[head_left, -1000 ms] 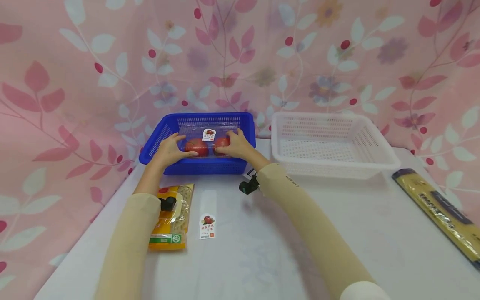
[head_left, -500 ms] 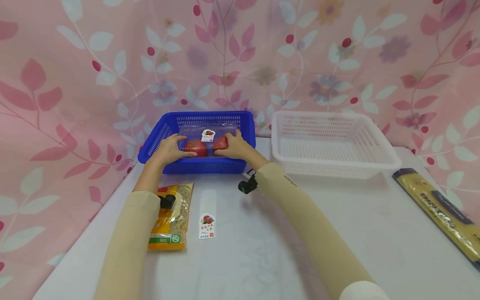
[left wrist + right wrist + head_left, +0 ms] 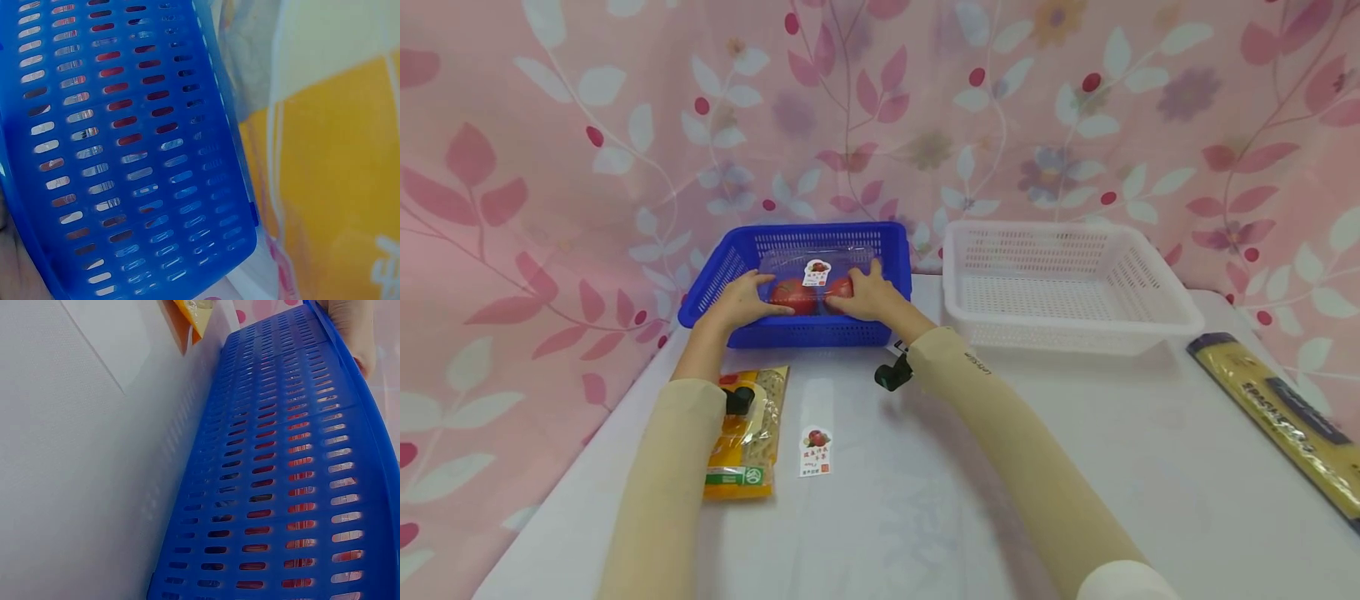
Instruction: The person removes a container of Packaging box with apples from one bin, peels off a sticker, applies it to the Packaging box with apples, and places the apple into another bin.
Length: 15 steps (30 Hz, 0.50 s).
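A clear plastic box (image 3: 778, 263) with red fruit (image 3: 793, 297) inside and a white picture label (image 3: 816, 272) on its lid sits within the blue basket (image 3: 820, 335). My left hand (image 3: 739, 303) grips the box's left end, its thumb along the near side. From the right end, my right hand (image 3: 874, 295) holds the same box, thumb in front and fingers over the top. Both wrist views look mostly at the basket's slotted wall (image 3: 125, 137). Past its rim in the right wrist view, fingers (image 3: 351, 331) show. The box's underside is hidden.
A white basket (image 3: 1067, 329) stands to the right of the blue one. On the white table lie a yellow food bag (image 3: 752, 433) under the left forearm, a white label strip (image 3: 816, 454), and a long yellow packet (image 3: 1277, 408) at far right. A patterned pink curtain (image 3: 925, 125) hangs behind.
My right hand's fingers have shifted slightly down and to the left on the box. The left hand keeps its place, and the baskets and packets have not moved.
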Available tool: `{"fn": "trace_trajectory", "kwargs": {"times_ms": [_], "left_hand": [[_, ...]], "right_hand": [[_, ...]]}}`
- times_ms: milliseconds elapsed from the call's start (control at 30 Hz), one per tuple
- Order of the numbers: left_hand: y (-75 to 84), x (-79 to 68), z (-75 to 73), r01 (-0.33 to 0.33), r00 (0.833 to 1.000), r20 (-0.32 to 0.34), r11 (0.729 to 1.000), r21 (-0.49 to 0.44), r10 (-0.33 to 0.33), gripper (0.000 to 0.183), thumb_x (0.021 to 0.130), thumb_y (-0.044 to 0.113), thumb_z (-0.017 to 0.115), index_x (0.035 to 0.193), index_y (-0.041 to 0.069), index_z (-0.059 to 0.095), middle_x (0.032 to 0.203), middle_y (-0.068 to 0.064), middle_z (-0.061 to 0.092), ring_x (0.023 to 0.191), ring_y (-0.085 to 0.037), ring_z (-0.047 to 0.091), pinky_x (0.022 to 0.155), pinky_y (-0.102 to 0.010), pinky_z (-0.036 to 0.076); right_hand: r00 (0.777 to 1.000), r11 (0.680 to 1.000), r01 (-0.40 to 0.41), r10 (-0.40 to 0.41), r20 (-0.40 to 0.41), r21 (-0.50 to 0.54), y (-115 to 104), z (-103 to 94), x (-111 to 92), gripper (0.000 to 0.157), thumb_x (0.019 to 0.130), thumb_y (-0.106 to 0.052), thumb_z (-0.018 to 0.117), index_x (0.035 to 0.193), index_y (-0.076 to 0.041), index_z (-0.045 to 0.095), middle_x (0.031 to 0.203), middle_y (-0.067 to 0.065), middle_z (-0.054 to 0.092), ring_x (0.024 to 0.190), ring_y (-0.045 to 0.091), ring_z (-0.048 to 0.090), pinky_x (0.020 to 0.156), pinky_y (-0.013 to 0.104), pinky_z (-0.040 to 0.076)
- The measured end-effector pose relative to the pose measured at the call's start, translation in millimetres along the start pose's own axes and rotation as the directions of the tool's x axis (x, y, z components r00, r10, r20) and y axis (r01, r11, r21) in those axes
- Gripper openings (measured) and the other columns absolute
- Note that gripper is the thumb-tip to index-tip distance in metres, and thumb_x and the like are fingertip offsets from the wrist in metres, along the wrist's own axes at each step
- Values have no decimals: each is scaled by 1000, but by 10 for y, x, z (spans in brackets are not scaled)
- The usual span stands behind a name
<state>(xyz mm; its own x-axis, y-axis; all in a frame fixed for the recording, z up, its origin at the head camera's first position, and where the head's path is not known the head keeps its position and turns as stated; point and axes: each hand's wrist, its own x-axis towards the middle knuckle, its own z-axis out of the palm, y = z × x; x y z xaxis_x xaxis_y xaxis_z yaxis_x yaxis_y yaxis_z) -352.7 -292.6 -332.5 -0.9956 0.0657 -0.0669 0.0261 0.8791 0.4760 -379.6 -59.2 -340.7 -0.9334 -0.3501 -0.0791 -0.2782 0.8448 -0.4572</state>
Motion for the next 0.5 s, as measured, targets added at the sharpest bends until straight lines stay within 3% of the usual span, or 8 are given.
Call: {"fn": "trace_trajectory", "kwargs": {"times_ms": [267,500], "left_hand": [[-9,-8,19,-11,1000,5,1000,-12,11,83,76,40,72,139,1,35,147,-27,14,133,-45,11,103,-61,14],[0,-21,-21,-27,999,45,999,27,26,86,79,47,66,142,1,28,147,-29,6,133,-47,8,102,-62,14]], "right_hand": [[999,999,27,-28,-17,-17,21,0,-35,76,84,-61,46,142,-15,31,149,24,2,126,49,29,94,61,33],[983,983,144,-155,-98,-111,17,-32,-137,63,88,-53,46,139,-17,38,151,17,12,129,45,25,100,55,30]]}}
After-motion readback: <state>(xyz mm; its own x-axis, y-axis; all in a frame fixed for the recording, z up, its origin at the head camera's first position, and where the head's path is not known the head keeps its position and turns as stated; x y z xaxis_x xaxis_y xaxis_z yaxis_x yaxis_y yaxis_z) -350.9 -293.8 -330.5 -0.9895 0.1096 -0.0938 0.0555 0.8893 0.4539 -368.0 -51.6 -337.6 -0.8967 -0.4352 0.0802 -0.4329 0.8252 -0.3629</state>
